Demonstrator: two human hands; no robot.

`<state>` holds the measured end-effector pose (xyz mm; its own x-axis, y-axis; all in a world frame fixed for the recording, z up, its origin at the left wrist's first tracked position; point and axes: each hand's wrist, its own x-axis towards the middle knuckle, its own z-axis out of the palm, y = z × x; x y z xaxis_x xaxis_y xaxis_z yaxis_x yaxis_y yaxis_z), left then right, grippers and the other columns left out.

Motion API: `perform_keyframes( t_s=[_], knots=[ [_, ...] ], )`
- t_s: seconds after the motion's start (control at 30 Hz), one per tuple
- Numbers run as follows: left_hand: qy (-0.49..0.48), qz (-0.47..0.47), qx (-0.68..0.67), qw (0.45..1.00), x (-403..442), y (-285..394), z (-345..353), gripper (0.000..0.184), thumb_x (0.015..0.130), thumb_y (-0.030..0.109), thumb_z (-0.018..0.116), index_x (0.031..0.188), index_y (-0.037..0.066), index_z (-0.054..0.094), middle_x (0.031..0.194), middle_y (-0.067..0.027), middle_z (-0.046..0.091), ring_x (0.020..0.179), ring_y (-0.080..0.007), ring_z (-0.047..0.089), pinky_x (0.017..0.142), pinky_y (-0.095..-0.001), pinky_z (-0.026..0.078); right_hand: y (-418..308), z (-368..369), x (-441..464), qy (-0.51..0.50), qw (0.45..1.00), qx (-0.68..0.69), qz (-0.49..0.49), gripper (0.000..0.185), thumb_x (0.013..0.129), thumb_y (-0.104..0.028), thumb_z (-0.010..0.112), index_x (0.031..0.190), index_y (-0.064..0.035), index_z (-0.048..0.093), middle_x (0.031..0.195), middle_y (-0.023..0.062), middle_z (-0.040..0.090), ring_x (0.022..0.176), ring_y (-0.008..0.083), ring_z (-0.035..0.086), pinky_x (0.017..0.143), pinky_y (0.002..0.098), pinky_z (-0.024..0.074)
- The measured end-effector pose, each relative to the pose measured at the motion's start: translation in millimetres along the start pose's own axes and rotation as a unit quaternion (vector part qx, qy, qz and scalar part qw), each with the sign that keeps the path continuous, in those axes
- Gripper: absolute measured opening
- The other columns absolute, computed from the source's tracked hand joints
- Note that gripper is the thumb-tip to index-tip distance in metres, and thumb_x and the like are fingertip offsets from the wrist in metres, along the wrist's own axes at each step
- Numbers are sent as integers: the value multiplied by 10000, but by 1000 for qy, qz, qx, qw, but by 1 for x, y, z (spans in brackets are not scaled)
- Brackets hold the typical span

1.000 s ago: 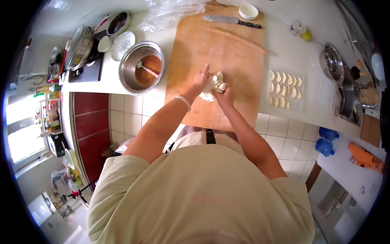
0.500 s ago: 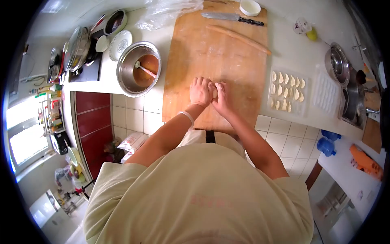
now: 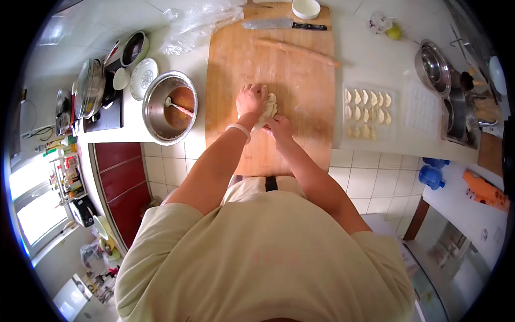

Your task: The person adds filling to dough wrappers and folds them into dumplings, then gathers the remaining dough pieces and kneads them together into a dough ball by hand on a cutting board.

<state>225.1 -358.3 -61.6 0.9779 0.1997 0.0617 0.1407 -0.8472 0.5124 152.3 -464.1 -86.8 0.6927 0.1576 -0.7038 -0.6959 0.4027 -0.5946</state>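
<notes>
A pale, wrinkled lump of dough lies on the wooden board between my two hands. My left hand presses on its left side with the fingers curled over it; a light band circles that wrist. At the dough's lower right, my right hand pinches the near edge. Part of the dough is hidden under the left hand. Farther up the board lie a slim wooden rolling pin and a knife with a black handle.
To the left stands a steel pot with reddish-brown contents and a spoon. A clear tray on the right holds rows of dumplings. A white bowl, a plastic bag and steel bowls surround the board.
The dough, mostly covered by both hands before, now shows stretched out between them. My left hand sits farther up, my right hand lower and nearer me. The whole view has shifted somewhat.
</notes>
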Motion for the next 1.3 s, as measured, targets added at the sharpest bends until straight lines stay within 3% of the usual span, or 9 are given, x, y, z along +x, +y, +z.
perform_keyframes(
  t_s=[0.07, 0.13, 0.3, 0.37, 0.47, 0.83, 1.03, 1.17, 1.3],
  knots=[
    [-74, -131, -191, 970, 4, -10, 1, 509, 909, 483, 497, 814, 13, 668, 809, -116, 631, 831, -276, 606, 762, -400, 489, 10, 1, 11, 65, 983, -114, -128, 229, 825, -77, 657, 1024, 0, 575, 921, 102, 652, 808, 214, 648, 711, 308, 522],
    [-293, -335, -504, 741, 18, -40, -15, 732, 906, 668, 406, 818, -7, 675, 696, -81, 601, 745, -208, 592, 719, -348, 467, 12, 12, -1, 107, 938, -224, -243, 262, 812, -97, 675, 1040, -8, 582, 942, 116, 650, 830, 252, 647, 713, 332, 517],
    [-332, -266, -350, 835, -14, -15, -33, 686, 943, 625, 354, 822, 25, 662, 760, -99, 624, 667, -249, 561, 647, -375, 459, -12, 0, -27, 29, 725, -536, -432, 504, 718, -129, 725, 1175, -9, 548, 1049, 196, 569, 983, 394, 561, 836, 446, 481],
    [-124, -84, -90, 985, -47, -12, -28, 527, 954, 492, 407, 850, 39, 655, 797, -142, 610, 723, -334, 556, 703, -427, 454, -18, 3, -32, 23, 742, -527, -414, 473, 717, -104, 709, 1160, -25, 564, 1046, 195, 568, 997, 384, 556, 836, 442, 476],
    [36, 83, -70, 993, -77, -9, -27, 352, 913, 359, 470, 852, 59, 643, 847, -171, 600, 806, -392, 541, 752, -461, 436, -19, -2, -28, 10, 748, -528, -403, 427, 722, -50, 670, 1142, -52, 590, 1034, 191, 562, 991, 371, 553, 820, 434, 472],
    [-44, 141, 93, 985, -16, 14, -1, 210, 889, 276, 497, 876, 118, 634, 966, -79, 593, 952, -305, 528, 841, -458, 387, -24, -62, -15, 53, 873, -337, -347, 376, 820, -38, 604, 1182, 32, 536, 946, 145, 669, 803, 225, 683, 730, 315, 554],
    [-21, 92, 34, 995, 2, 5, 15, 363, 919, 400, 488, 842, 98, 675, 899, -148, 645, 893, -330, 598, 783, -455, 456, -42, -20, -2, 56, 974, -199, -88, 317, 813, -126, 689, 1015, 100, 594, 871, 137, 694, 770, 192, 678, 685, 308, 535],
    [-117, -80, -105, 984, 3, -22, 16, 619, 925, 604, 416, 854, 50, 684, 893, -192, 660, 804, -352, 622, 740, -455, 481, -35, -20, -18, 31, 885, -403, -231, 398, 763, -119, 734, 1106, 21, 589, 862, 120, 664, 807, 240, 650, 718, 345, 522],
    [-381, -320, -370, 785, 14, -28, 9, 793, 932, 684, 305, 851, -13, 675, 772, -96, 630, 723, -247, 583, 724, -419, 477, -34, 12, -48, 45, 729, -544, -414, 406, 685, -105, 735, 1073, -53, 626, 963, 186, 607, 985, 372, 580, 845, 432, 489]
  ],
)
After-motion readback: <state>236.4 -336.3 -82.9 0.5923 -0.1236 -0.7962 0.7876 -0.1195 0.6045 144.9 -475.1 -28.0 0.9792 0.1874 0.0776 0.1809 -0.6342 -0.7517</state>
